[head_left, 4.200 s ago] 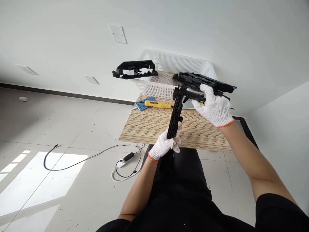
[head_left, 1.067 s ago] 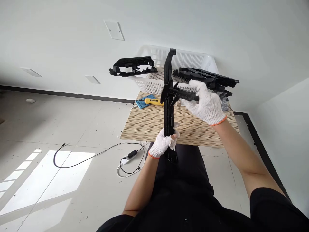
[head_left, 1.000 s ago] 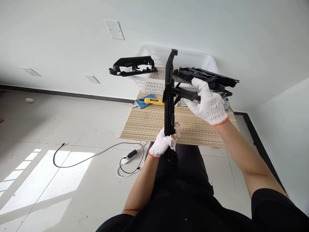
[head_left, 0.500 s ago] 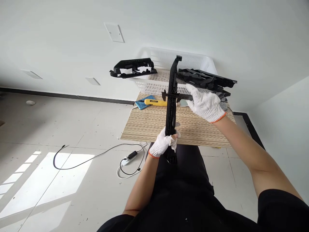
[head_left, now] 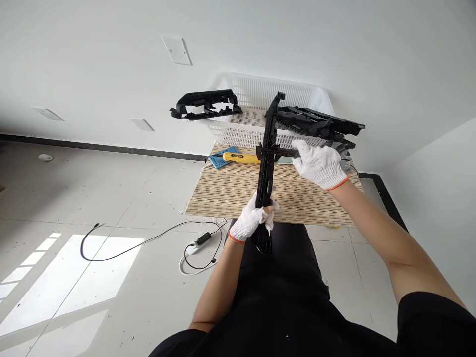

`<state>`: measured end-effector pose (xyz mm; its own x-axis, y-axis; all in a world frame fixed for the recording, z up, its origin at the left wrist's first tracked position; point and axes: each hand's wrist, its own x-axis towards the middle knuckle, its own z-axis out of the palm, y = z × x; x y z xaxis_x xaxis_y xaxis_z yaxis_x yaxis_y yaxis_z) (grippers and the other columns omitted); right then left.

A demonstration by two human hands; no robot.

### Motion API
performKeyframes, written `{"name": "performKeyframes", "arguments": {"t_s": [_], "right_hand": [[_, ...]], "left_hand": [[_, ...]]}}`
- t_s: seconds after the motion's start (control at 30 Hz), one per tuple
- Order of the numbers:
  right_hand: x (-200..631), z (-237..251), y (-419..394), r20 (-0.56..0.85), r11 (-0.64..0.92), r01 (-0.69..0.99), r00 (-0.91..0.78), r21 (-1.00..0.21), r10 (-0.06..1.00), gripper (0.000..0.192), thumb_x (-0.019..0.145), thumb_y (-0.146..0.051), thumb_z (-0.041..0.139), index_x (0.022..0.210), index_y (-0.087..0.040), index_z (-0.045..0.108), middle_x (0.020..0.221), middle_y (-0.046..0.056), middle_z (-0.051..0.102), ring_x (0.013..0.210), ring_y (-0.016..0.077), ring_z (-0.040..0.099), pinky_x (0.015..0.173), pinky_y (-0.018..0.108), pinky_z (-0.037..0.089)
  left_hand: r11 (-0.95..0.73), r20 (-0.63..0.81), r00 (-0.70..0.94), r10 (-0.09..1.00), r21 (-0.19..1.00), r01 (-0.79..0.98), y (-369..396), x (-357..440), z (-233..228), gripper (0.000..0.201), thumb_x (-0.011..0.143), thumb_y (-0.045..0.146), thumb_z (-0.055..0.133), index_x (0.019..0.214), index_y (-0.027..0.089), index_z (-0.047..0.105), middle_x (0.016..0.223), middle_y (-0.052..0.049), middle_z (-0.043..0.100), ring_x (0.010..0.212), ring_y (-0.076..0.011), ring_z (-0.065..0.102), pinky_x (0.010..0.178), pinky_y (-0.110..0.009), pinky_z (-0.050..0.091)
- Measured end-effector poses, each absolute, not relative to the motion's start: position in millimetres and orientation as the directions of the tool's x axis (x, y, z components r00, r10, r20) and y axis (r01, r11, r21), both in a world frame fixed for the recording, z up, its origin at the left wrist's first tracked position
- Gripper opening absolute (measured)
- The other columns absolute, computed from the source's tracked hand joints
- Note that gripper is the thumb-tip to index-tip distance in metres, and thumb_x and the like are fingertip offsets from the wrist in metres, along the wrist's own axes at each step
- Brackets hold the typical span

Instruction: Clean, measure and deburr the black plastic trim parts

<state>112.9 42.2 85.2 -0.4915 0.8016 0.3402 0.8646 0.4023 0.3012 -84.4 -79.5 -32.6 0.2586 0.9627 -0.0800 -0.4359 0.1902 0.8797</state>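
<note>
My left hand (head_left: pixel 253 218), in a white knitted glove with an orange cuff, is closed round the lower part of a long black plastic trim piece (head_left: pixel 265 173). The piece stands lengthwise before me, its hooked far end reaching over the basket. In my right hand (head_left: pixel 320 163), gloved the same way, is a black caliper (head_left: pixel 285 152). Its jaws straddle the trim piece across its width, a little above the middle. Whether both jaws touch the piece I cannot tell. The caliper's right end is hidden by my glove.
A white plastic basket (head_left: pixel 245 130) stands at the back of the wood-striped table (head_left: pixel 223 191). Black frame parts lie across its left (head_left: pixel 206 105) and right sides (head_left: pixel 316 121). A yellow-handled tool (head_left: pixel 238 157) rests on a blue object (head_left: pixel 219 159). Cables (head_left: pixel 148 241) and a power strip (head_left: pixel 193 249) lie on the floor.
The trim piece's far end has tilted to the right and come slightly lower. The caliper has shifted a little right and down along with it, while my left hand keeps its hold.
</note>
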Motion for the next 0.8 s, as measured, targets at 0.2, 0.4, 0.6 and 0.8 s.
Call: {"name": "performKeyframes", "arguments": {"t_s": [0.2, 0.4, 0.6, 0.8], "right_hand": [[114.1, 79.9, 43.6, 0.353, 0.397, 0.872, -0.481, 0.285, 0.803, 0.052, 0.101, -0.037, 0.039, 0.141, -0.017, 0.065, 0.077, 0.011, 0.073, 0.061, 0.0223, 0.059, 0.061, 0.033, 0.028], [108.3, 85.1, 38.2, 0.342, 0.387, 0.888, -0.454, 0.249, 0.822, 0.071, 0.1, -0.052, 0.045, 0.157, -0.01, 0.051, 0.075, 0.013, 0.074, 0.064, 0.0259, 0.062, 0.063, 0.033, 0.036], [111.8, 79.3, 35.7, 0.38, 0.407, 0.886, -0.463, 0.222, 0.801, 0.069, 0.101, -0.044, 0.042, 0.16, -0.007, 0.046, 0.087, 0.018, 0.078, 0.066, 0.0247, 0.064, 0.062, 0.034, 0.039], [110.9, 65.7, 22.8, 0.379, 0.446, 0.865, -0.501, 0.229, 0.778, 0.064, 0.103, -0.042, 0.041, 0.159, -0.012, 0.049, 0.09, 0.014, 0.079, 0.066, 0.0236, 0.063, 0.059, 0.034, 0.035]], "left_hand": [[0.198, -0.084, 0.264, 0.961, 0.876, -0.44, -78.9, -85.2, -33.4, 0.066, 0.084, 0.026, 0.073, 0.145, 0.019, 0.051, 0.092, 0.003, 0.062, 0.049, -0.0051, 0.049, 0.042, -0.025, 0.05], [0.203, -0.094, 0.256, 0.962, 0.872, -0.446, -79.1, -84.6, -30.2, 0.067, 0.082, 0.028, 0.075, 0.144, 0.018, 0.051, 0.09, 0.004, 0.061, 0.048, -0.0053, 0.049, 0.04, -0.026, 0.05], [0.189, -0.077, 0.248, 0.966, 0.864, -0.466, -80.7, -83.8, -28.8, 0.066, 0.083, 0.03, 0.076, 0.144, 0.02, 0.052, 0.091, 0.003, 0.063, 0.049, -0.0054, 0.05, 0.042, -0.027, 0.051], [0.186, -0.074, 0.243, 0.967, 0.857, -0.48, -80.5, -84.1, -33.6, 0.078, 0.085, 0.031, 0.077, 0.155, 0.025, 0.045, 0.092, 0.002, 0.064, 0.051, -0.0059, 0.05, 0.044, -0.025, 0.052]]}}
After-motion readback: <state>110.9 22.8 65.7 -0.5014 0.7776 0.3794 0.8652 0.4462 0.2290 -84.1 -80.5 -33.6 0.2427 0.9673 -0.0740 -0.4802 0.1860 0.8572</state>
